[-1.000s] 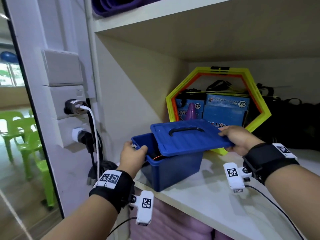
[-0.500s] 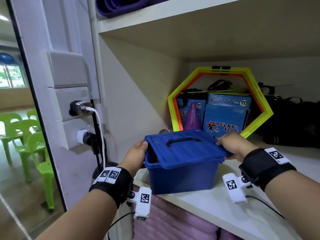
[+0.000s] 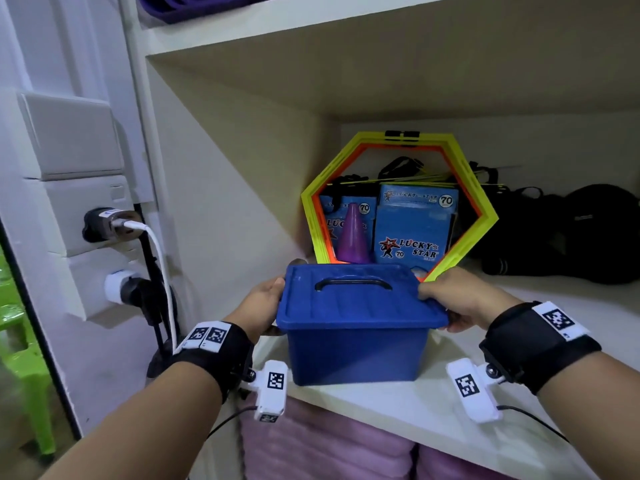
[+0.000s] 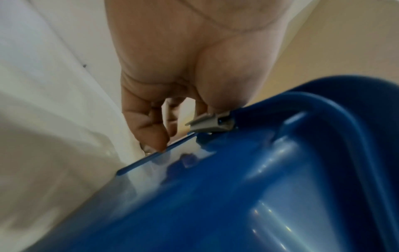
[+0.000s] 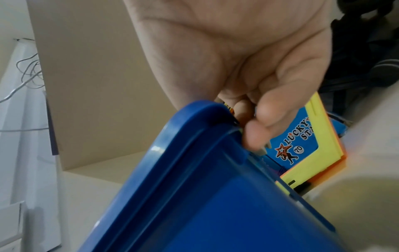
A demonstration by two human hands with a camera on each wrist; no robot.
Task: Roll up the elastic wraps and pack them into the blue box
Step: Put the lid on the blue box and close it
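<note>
Blue plastic box (image 3: 353, 351): rectangular, glossy, standing at the front left corner of a cream laminate shelf (image 3: 408, 407), its left side near the cupboard's side wall.

Blue plastic lid (image 3: 356, 299): ribbed, with a dark recessed carry handle (image 3: 352, 283) on top; lying flat over the box and covering its opening. Contents of the box not visible; no elastic wraps can be made out.

Left hand (image 3: 264, 308): at the lid's left edge, thumb on top, fingers (image 4: 149, 126) curled down beside the rim. The left wrist view shows a small grey latch clip (image 4: 210, 123) at this edge, just under the thumb; whether the fingertips clasp the clip or only the rim cannot be told.

Right hand (image 3: 457, 299): at the lid's right edge, thumb on top, fingers (image 5: 259, 134) curled under the rim, grasping the lid.

Black wrist straps, each carrying a white tagged camera block, on both forearms.

Behind the box: yellow and orange hexagonal plastic frames (image 3: 485, 220), standing upright; within them, blue cardboard "Lucky Star" cartons (image 3: 415, 230) and a purple plastic cone (image 3: 351, 237).

Further right on the shelf: black fabric bags (image 3: 568, 237).

Left wall: white socket panel with a dark plug adaptor (image 3: 107, 223) and white cable (image 3: 162, 271).

Below the shelf: pale purple folded mats (image 3: 329, 448).
</note>
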